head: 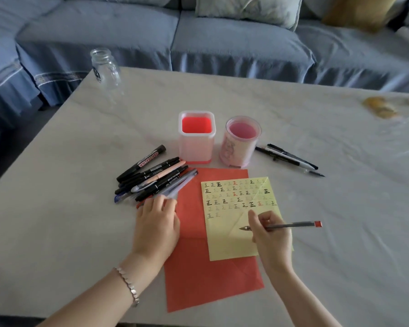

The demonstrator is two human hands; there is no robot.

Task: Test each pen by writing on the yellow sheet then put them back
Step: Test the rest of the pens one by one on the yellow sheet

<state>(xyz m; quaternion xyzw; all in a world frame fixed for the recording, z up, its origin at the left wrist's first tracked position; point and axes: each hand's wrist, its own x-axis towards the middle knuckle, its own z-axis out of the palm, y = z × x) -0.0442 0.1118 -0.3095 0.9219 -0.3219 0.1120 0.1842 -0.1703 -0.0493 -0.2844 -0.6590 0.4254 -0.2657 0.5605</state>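
A yellow sheet (224, 234) with rows of written marks lies on a red sheet (198, 274). My right hand (270, 239) grips a grey pen with a red end (293, 224), its tip pointing left just above the yellow sheet. My left hand (157, 225) reaches into a pile of several pens and markers (151, 180) left of the sheets; its fingertips touch the nearest pens, and whether they grip one is unclear. Two pink holders stand behind: a square one (196, 140) and a round one (240, 142), both empty.
Three pens (291, 159) lie right of the round holder. An empty glass jar (105, 67) stands at the table's far left corner. A yellow wrapper (379, 109) lies far right. A blue sofa (198, 36) runs behind the white table (69, 220).
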